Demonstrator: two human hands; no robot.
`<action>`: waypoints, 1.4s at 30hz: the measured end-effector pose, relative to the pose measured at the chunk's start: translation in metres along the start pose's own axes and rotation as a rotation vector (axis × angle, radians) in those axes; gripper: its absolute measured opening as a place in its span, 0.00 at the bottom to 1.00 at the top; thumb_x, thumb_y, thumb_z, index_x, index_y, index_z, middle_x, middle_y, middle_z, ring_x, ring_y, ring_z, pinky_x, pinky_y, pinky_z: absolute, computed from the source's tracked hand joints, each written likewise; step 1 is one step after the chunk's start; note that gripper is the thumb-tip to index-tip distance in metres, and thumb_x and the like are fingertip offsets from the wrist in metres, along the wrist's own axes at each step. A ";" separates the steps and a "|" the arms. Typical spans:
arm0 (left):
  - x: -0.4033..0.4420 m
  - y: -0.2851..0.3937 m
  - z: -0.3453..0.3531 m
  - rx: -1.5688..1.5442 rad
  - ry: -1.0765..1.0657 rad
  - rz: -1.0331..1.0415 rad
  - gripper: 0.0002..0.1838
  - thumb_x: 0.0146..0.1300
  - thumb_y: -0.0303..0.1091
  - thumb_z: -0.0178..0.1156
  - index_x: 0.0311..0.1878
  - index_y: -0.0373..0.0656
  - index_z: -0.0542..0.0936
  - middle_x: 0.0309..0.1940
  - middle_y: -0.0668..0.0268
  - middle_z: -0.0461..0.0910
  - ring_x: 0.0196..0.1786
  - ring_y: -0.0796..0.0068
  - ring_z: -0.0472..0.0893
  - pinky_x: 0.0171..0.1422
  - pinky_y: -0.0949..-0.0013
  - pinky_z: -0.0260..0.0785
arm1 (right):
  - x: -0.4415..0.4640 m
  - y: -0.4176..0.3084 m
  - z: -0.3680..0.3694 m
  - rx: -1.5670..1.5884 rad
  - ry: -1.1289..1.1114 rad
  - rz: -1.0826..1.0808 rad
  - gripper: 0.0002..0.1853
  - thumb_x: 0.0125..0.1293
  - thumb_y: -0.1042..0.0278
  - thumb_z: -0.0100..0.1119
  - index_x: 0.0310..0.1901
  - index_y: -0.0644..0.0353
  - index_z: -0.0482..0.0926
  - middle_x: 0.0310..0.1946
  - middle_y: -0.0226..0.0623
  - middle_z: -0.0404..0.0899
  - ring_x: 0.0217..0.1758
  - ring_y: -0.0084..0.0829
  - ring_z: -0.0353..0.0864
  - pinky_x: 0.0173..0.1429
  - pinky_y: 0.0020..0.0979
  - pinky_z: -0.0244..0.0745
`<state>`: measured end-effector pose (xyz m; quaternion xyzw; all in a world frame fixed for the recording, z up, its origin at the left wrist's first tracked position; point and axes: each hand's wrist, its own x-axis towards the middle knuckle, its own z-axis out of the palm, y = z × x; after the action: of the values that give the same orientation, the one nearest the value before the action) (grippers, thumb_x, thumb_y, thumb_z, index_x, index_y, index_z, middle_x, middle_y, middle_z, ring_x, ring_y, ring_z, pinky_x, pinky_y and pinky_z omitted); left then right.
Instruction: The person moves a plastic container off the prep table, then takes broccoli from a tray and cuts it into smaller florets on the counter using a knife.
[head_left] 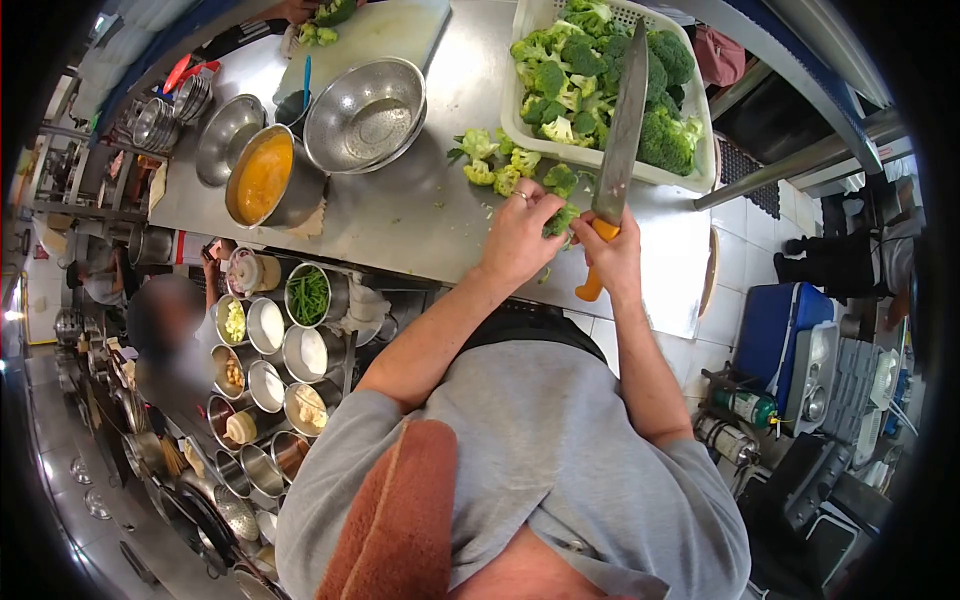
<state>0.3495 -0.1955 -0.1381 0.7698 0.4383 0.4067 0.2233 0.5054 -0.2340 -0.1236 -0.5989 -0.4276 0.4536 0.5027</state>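
My right hand (613,250) is wrapped round the orange handle of a large kitchen knife (622,130). Its broad blade points up and away, crossing in front of the broccoli in a white plastic basket (610,164). Just left of it, my left hand (518,232) pinches a small green broccoli floret (560,220), and the fingertips of both hands nearly meet there. Beyond my left hand, several cut florets (492,165) lie loose on the steel table (410,225). Green crumbs are scattered around them.
Left on the table are a large metal bowl (365,115), a pot of orange sauce (262,180) and another bowl (228,140). A co-worker's hand (297,10) holds broccoli by a pale cutting board (385,40). Ingredient containers (310,295) stand below left.
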 end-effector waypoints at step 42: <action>0.150 -0.018 -0.010 0.129 0.004 0.268 0.29 0.54 0.34 0.71 0.60 0.41 0.77 0.54 0.52 0.80 0.55 0.57 0.81 0.61 0.60 0.74 | -0.016 0.011 -0.047 -0.034 0.111 0.081 0.28 0.64 0.82 0.49 0.67 0.63 0.71 0.31 0.31 0.82 0.30 0.14 0.72 0.36 0.19 0.68</action>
<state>0.3753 -0.0580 -0.0805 0.8334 0.3574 0.4053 0.1162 0.5483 -0.2613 -0.1285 -0.6483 -0.3821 0.4325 0.4966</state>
